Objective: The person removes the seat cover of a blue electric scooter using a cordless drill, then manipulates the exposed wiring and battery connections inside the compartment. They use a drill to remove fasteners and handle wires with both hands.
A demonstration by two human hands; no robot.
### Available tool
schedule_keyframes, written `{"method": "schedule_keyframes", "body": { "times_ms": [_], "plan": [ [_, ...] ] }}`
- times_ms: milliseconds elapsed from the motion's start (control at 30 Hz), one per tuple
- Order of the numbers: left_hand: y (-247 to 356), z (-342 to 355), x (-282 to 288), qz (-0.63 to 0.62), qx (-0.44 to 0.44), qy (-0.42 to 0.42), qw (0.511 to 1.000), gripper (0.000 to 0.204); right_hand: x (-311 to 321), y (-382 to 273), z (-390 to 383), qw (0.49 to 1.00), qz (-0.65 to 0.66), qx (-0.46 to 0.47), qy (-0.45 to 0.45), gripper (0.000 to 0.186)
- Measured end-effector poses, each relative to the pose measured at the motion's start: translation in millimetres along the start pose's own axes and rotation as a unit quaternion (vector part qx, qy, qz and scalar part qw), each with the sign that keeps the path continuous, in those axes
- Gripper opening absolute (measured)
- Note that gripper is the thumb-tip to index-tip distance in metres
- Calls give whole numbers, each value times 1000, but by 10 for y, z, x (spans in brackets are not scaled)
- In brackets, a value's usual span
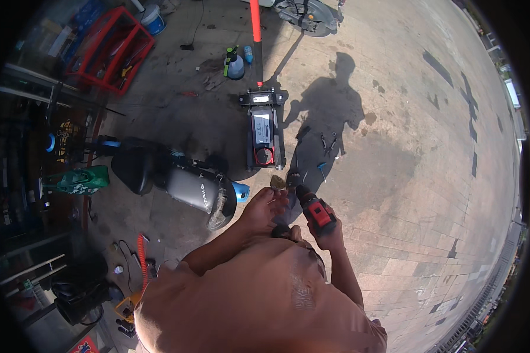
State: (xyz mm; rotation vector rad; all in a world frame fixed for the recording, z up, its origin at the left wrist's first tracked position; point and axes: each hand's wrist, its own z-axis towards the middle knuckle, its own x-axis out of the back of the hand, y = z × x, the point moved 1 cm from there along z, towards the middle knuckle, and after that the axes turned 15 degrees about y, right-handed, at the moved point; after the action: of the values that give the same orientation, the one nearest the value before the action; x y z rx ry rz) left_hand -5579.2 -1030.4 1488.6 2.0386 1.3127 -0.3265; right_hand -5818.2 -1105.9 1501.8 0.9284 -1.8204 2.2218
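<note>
In front of my body, my right hand (331,236) grips a red and black cordless drill (320,215), its dark chuck pointing forward and left. Close to that chuck, my left hand (261,209) pinches a small, rounded tan piece with a bristly look (278,183). Its exact kind is too small to make out. Whether the piece touches the chuck, I cannot tell. Just ahead on the ground stands a floor jack (262,126) with a red and black handle (255,23) rising away from me.
A scooter (185,185) stands at the left. Tools, including a blue-handled T-shaped one (322,170), lie on the paving ahead right. Further off are a spray bottle (234,65), a red tool cart (109,53), a bucket (153,20) and a wheel (312,17). An orange coiled hose (141,259) lies lower left.
</note>
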Motion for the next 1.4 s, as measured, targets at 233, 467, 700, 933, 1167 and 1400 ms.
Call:
{"method": "schedule_keyframes", "body": {
  "times_ms": [233, 467, 700, 933, 1167, 1400],
  "plan": [
    [872, 326, -67, -86, -212, 198, 953, 25, -381, -355, 2045, 983, 26, 71, -168, 65],
    [1043, 101, 52, -308, -279, 349, 840, 18, -1039, -1000, 3642, 928, -86, 165, -323, 40],
    [1766, 830, 437, -409, -342, 373, 759, 19, -2922, -1318, 4869, 886, -53, 150, -435, 47],
    [4575, 1857, 1502, -359, -268, 387, 806, 12, -4976, -2100, 6275, 900, 7, 135, -415, 39],
    [7498, 2134, 2278, -238, -348, 444, 791, 12, -5190, -2741, 7553, 955, -125, 95, -253, 38],
    [10781, 2819, 3508, -172, -349, 480, 786, 12, -5846, -2998, 8169, 988, -85, -35, -128, 42]
  ]
}}
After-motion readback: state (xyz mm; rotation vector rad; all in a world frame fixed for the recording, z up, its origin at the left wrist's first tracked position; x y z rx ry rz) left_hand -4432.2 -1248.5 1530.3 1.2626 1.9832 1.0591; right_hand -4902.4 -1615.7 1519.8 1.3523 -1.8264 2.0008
